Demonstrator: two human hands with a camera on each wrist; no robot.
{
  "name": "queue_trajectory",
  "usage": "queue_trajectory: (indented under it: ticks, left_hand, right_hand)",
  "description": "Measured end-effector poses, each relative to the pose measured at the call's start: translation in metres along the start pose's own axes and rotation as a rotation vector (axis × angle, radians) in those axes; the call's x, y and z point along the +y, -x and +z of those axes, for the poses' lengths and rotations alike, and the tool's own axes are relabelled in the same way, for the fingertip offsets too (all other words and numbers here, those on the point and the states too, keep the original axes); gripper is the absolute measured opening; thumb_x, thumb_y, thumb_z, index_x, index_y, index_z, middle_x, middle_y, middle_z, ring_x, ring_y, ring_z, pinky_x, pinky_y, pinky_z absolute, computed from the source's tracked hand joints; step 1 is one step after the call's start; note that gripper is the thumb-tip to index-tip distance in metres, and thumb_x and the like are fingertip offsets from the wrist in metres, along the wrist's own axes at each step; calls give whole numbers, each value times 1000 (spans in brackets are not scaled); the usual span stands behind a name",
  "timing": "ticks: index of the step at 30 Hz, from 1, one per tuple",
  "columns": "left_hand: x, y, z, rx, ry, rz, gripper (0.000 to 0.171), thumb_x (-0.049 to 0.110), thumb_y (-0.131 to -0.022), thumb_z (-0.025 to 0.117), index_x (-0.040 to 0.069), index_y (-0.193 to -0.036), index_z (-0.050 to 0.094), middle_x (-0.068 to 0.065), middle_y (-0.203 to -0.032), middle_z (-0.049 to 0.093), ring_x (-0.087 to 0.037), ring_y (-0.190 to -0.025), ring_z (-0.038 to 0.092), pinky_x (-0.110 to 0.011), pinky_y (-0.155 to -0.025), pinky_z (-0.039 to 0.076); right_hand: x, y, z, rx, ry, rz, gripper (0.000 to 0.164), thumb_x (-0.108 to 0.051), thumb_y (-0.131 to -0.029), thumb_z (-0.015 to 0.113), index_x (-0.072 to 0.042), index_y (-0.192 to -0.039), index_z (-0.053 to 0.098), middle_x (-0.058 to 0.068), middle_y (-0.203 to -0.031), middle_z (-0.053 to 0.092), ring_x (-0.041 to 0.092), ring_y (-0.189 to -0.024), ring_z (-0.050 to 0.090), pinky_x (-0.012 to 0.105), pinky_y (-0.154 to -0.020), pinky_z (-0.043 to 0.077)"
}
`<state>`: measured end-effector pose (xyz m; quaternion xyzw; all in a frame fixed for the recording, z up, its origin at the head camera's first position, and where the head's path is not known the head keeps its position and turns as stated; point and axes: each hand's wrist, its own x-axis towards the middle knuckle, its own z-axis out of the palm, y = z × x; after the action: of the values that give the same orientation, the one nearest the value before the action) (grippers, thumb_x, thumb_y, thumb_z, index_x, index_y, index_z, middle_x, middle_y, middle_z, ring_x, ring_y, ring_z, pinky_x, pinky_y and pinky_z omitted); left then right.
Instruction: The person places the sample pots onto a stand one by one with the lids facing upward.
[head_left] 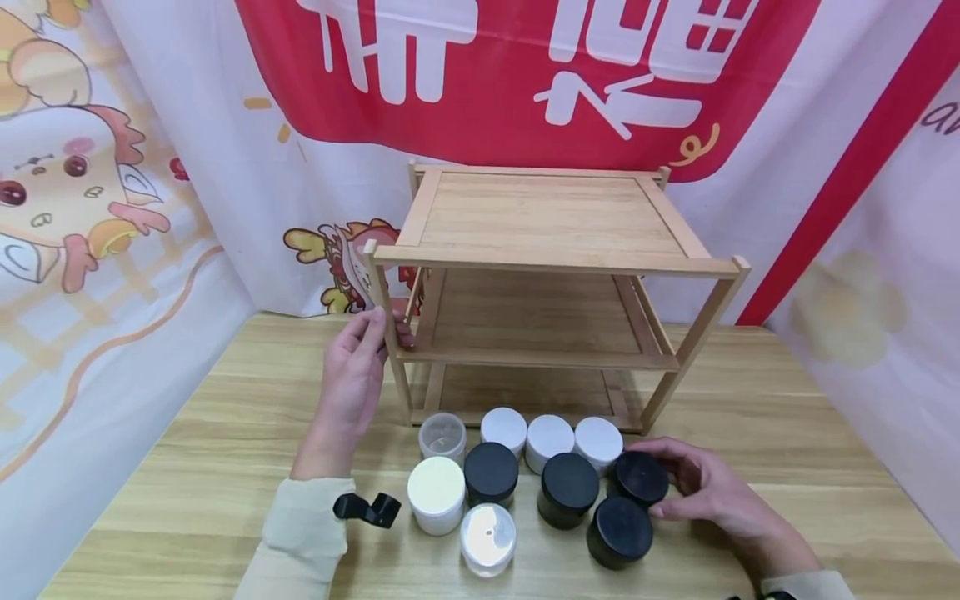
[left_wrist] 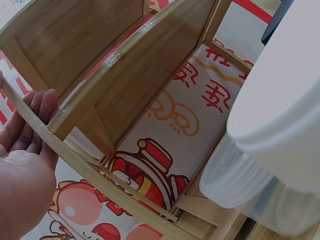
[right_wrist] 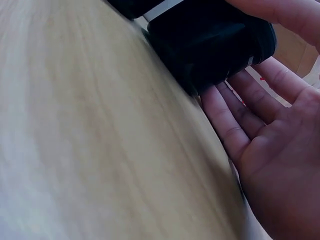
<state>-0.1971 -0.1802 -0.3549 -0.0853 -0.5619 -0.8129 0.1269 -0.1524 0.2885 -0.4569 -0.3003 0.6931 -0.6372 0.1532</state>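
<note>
Along the near side of the cluster, a clear-topped jar (head_left: 488, 537) stands toward the left and a front black jar (head_left: 620, 531) toward the right, both upright on the wooden table (head_left: 150, 517). Just behind the front black jar, at the group's right end, sits the rear black jar (head_left: 639, 477). The right hand (head_left: 708, 483) holds it from its right, thumb on the near side and fingers round the far side, the grip about as wide as the jar. Whether the thumb also touches the front black jar I cannot tell. Leftward are two more black jars (head_left: 568, 487) and a cream-lidded jar (head_left: 437, 492); behind them come three white-lidded jars (head_left: 551, 442) and, at the left end, a clear cup (head_left: 442, 433). All are short and round, with no long axis lying flat.

Just beyond the back row rises the wooden rack (head_left: 547, 212), its long axis running left to right. From the rear black jar, its shelves lie farther back and mostly leftward, with the right hand on the opposite side. The left hand (head_left: 356, 358) grips the front left post (head_left: 381, 287) near the middle shelf, well apart from that jar; the right hand is clearly the nearer. Printed cloth (head_left: 337, 192) hangs behind.
</note>
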Motion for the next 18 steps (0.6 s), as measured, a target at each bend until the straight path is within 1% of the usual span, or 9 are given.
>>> queue_trajectory:
  ticks: [4,6,13,18]
  left_hand:
    - [0,0,1,4,5,4,22,29,-114,56,15,-108,71,-4,-113,70,-15,-101,68,-26,-103,56]
    - [0,0,0,6,5,4,22,29,-114,55,15,-109,71,-5,-113,70,-14,-101,68,-26,-103,56]
    - [1,1,0,10,1,-1,22,30,-114,56,13,-110,69,-5,-113,69,-15,-102,68,-26,-103,56]
    - [0,0,0,0,-6,-3,23,30,-114,56,11,-113,69,-1,-114,69,-15,-104,67,-27,-104,55]
  right_hand:
    - [-4,3,-3,29,0,36,60,12,-87,74,8,-144,55,7,-136,73,15,-117,69,23,-101,54]
    - [-7,4,-3,50,7,52,59,11,-87,74,8,-144,56,6,-136,73,16,-117,69,24,-101,52]
    - [-12,6,-4,98,29,103,56,9,-90,73,7,-144,56,3,-135,74,16,-116,69,24,-98,53]
    - [-14,6,-4,124,36,105,55,10,-90,73,6,-143,57,3,-133,75,16,-117,70,23,-99,54]
